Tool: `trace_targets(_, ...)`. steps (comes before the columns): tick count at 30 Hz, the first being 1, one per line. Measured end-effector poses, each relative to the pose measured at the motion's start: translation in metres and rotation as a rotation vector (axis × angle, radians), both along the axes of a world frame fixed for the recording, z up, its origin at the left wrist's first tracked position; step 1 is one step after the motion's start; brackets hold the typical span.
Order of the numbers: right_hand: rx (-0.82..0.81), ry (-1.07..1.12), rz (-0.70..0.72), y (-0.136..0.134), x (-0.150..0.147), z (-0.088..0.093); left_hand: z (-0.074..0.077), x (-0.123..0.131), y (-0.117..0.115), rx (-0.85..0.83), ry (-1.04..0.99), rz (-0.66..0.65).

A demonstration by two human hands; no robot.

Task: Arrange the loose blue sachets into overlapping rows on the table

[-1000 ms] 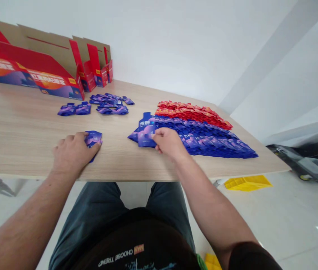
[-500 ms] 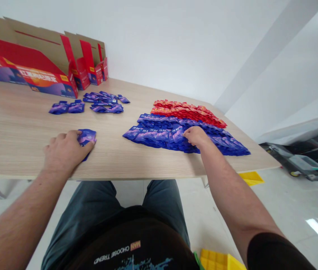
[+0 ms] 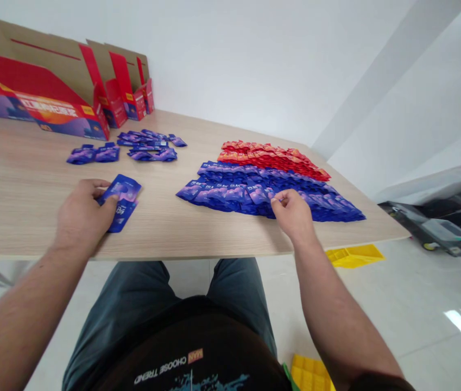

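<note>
My left hand (image 3: 83, 213) grips a pair of overlapping purple-blue sachets (image 3: 126, 189) between thumb and fingers, near the table's front edge. They are fanned out, white print on the lower one. Over on the right, my right hand (image 3: 296, 215) is closed in a pinch at the front row of a spread of purple-blue sachets (image 3: 230, 193). Its fingertips are at the edge of one sachet there. Behind that spread lie rows of red-orange sachets (image 3: 273, 157), overlapping one another.
Small groups of purple sachets (image 3: 149, 145) lie at the back left of the wooden table (image 3: 160, 231). Red printed cartons with raised flaps (image 3: 63, 111) stand behind them against the wall. Yellow bins (image 3: 356, 255) are on the floor, and a dark cart (image 3: 450, 228) is at the right.
My left hand has turned and tilted its sachets up, so more of them shows. My right hand has shifted slightly right and toward me, still pinching at the front row.
</note>
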State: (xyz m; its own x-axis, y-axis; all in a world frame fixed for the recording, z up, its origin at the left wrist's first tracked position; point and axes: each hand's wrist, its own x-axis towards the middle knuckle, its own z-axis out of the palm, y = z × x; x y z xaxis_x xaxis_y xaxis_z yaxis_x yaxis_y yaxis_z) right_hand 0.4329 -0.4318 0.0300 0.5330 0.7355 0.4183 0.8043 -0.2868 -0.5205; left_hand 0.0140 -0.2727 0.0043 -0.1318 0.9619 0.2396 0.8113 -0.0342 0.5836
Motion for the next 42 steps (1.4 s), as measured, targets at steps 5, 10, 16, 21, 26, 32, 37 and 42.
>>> trace_targets(5, 0.102, 0.118, 0.077, -0.022, -0.023, -0.021, -0.001, -0.005, 0.005, 0.164, -0.220, 0.089)
trace_targets(10, 0.174, 0.199, 0.109, -0.036, -0.036, -0.036, 0.004, -0.008, -0.002, 0.441, -0.340, 0.105)
trace_targets(16, 0.177, 0.070, 0.430, -0.052, -0.077, -0.021, 0.017, 0.034, -0.063, 0.116, -0.153, -0.547)
trace_targets(21, -0.004, -0.130, 0.728, -0.056, -0.109, -0.004, 0.018, 0.076, -0.103, 0.021, -0.056, -1.017)
trace_targets(26, -0.115, -0.228, 0.734, -0.051, -0.110, -0.004, 0.026, 0.084, -0.106, 0.037, 0.008, -1.130)
trace_targets(32, -0.233, -0.225, 0.764, -0.042, -0.113, -0.009, 0.031, 0.076, -0.098, 0.041, -0.025, -1.048)
trace_targets(37, -0.097, 0.065, 0.577, -0.015, -0.074, -0.006, 0.027, 0.054, -0.083, 0.195, -0.298, -0.625)
trace_targets(42, -0.120, 0.349, 0.222, 0.033, -0.015, 0.007, 0.019, 0.021, -0.048, 0.240, -0.207, -0.238)
